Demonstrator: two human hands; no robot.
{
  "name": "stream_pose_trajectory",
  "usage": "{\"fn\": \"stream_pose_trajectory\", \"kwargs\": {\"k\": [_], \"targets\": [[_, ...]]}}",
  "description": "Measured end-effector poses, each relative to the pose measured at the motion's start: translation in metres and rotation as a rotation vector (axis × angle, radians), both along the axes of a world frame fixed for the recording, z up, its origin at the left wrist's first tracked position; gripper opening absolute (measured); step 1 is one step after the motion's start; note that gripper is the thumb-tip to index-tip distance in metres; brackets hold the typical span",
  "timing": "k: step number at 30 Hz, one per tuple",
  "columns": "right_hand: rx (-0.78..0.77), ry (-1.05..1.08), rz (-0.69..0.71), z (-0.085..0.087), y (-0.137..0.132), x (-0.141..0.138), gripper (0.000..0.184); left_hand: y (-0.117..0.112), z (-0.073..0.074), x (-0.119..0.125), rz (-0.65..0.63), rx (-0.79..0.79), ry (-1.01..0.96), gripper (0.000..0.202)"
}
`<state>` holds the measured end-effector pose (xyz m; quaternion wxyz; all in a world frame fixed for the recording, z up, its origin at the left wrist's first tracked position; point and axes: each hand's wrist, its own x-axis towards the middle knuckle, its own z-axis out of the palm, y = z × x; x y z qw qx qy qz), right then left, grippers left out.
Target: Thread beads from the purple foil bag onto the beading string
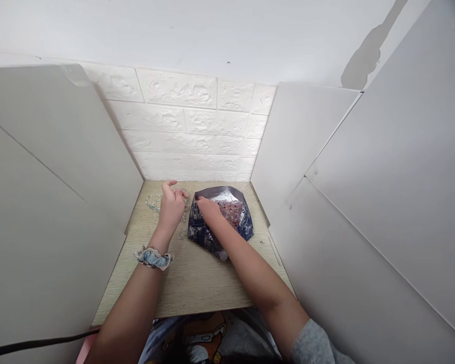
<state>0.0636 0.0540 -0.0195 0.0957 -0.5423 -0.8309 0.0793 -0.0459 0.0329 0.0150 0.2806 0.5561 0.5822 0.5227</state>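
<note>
My left hand (172, 203) is raised a little over the left part of the tabletop, wrist up, fingers loosely bent and apart, with nothing visible in them. Behind and beside it lies a loop of pale green and white beads (152, 203); part of the loop is hidden by the hand. My right hand (209, 209) is at the left rim of a dark blue patterned bag (198, 233), its fingers closed on the edge and partly hidden. The bag is open, with a silvery lining, and holds many small pink and multicoloured beads (233, 213).
A pale wood tabletop (197, 290) sits between a grey-white panel (60, 151) on the left and another panel (364, 202) on the right. White brick-pattern wall (200, 124) closes the back. A small shiny bit (261, 242) lies right of the bag. A black cable (41, 343) runs in at lower left.
</note>
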Motion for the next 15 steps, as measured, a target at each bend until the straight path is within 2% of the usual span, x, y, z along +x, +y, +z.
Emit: {"fn": "stream_pose_trajectory", "kwargs": {"k": [6, 9, 12, 13, 15], "targets": [[-0.013, 0.04, 0.006, 0.001, -0.004, 0.009, 0.023, 0.003, -0.001, 0.0, -0.095, -0.015, -0.101, 0.037], [0.027, 0.125, -0.094, 0.005, -0.006, 0.024, 0.026, 0.001, 0.001, 0.004, -0.16, -0.089, -0.223, 0.04], [0.109, 0.617, -0.343, 0.011, -0.009, 0.039, 0.032, -0.005, 0.005, 0.012, -0.268, -0.157, -0.414, 0.04], [0.082, 0.773, -0.366, 0.013, -0.011, 0.043, 0.034, -0.007, 0.006, 0.015, -0.308, -0.163, -0.476, 0.04], [-0.042, 1.029, -0.311, 0.015, -0.015, 0.048, 0.033, -0.012, 0.008, 0.021, -0.374, -0.17, -0.557, 0.038]]}}
